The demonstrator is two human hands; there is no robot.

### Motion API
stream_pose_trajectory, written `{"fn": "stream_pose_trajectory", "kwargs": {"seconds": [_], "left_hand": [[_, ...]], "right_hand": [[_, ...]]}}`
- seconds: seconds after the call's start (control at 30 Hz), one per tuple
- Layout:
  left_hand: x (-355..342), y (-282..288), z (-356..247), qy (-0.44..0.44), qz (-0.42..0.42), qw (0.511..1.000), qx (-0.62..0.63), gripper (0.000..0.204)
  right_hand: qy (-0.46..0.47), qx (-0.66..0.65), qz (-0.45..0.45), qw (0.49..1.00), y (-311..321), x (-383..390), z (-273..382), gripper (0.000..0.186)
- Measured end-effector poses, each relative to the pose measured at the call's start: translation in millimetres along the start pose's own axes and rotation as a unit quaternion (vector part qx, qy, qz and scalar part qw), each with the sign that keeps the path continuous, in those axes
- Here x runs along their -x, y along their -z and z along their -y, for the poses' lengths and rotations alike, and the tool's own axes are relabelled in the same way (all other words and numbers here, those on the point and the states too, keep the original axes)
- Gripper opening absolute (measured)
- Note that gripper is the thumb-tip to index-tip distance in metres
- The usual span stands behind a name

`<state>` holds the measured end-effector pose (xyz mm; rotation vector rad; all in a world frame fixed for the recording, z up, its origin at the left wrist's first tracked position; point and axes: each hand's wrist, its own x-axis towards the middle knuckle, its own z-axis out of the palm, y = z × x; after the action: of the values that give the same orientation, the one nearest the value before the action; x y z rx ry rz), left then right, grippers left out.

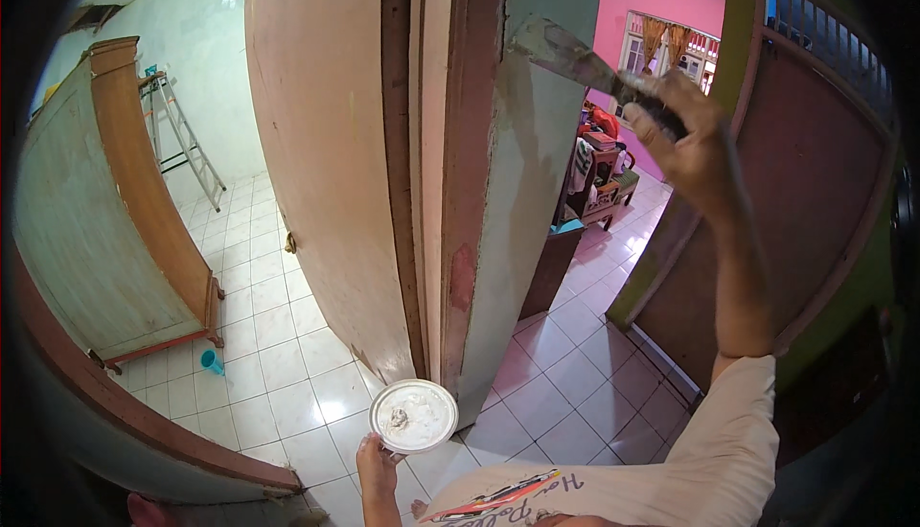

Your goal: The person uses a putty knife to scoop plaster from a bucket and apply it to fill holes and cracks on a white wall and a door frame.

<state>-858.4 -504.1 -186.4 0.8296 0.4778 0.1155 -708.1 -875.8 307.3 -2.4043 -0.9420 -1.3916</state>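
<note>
Raised at the upper right, my right hand (685, 129) is closed round the dark handle of a putty knife (575, 59). The wide, smeared blade points left and lies at the edge of the pale green wall (537, 144), beside the brown door frame (470, 172). A damp-looking darker patch shows on the wall below the blade. Low in front of me, my left hand (376, 465) grips the rim of a shallow round white lid (414, 446). White paste (422, 410) is spread over it, with a greyish lump at its left side.
A tall pale door (326, 153) stands left of the frame. Farther left are a wooden wardrobe (125, 201), a stepladder (182, 139) and a blue cup (212, 362) on white floor tiles. Beyond the wall, a pink room holds furniture (602, 177). A brown door (767, 211) is at right.
</note>
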Motion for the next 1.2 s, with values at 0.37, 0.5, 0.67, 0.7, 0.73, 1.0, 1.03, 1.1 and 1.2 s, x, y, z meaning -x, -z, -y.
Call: {"fn": "stream_pose_trajectory", "kwargs": {"seconds": [0.37,0.5,0.67,0.7,0.73,1.0,1.03,1.1,1.2], "left_hand": [[1.9,-1.0,-2.5,0.003,-0.012,1.0,0.001,0.024],[0.1,-4.5,3.5,-0.003,-0.007,1.0,0.018,0.021],[7.9,-3.7,9.1,-0.016,-0.043,0.999,0.009,0.027],[8.5,-2.4,10.3,-0.007,-0.058,0.998,0.004,0.027],[7.7,1.3,11.6,-0.008,-0.055,0.998,-0.004,0.029],[13.8,-8.6,9.6,-0.004,-0.104,0.994,-0.028,0.033],[13.9,-11.0,8.9,-0.006,-0.092,0.995,-0.026,0.032],[15.1,-17.5,6.1,-0.021,-0.1,0.995,-0.021,0.032],[19.1,-23.7,5.8,-0.035,-0.108,0.993,-0.023,0.03]], "right_hand": [[-0.057,-0.11,-0.119,0.985,-139.6,130.7,32.5,0.033],[-0.139,-0.149,-0.065,0.977,-175.8,210.1,50.4,0.034],[-0.195,-0.198,-0.022,0.96,-196.8,292.7,61.3,0.034],[-0.23,-0.22,-0.013,0.948,-199.0,307.9,63.1,0.033],[-0.237,-0.229,-0.001,0.944,-199.3,318.5,66.8,0.033],[-0.35,-0.325,0.153,0.865,-204.7,375.9,95.9,0.028],[-0.359,-0.339,0.181,0.851,-200.5,372.8,100.8,0.027],[-0.331,-0.375,0.201,0.842,-199.5,367.7,106.9,0.027],[-0.287,-0.413,0.229,0.834,-200.4,361.8,109.5,0.028]]}}
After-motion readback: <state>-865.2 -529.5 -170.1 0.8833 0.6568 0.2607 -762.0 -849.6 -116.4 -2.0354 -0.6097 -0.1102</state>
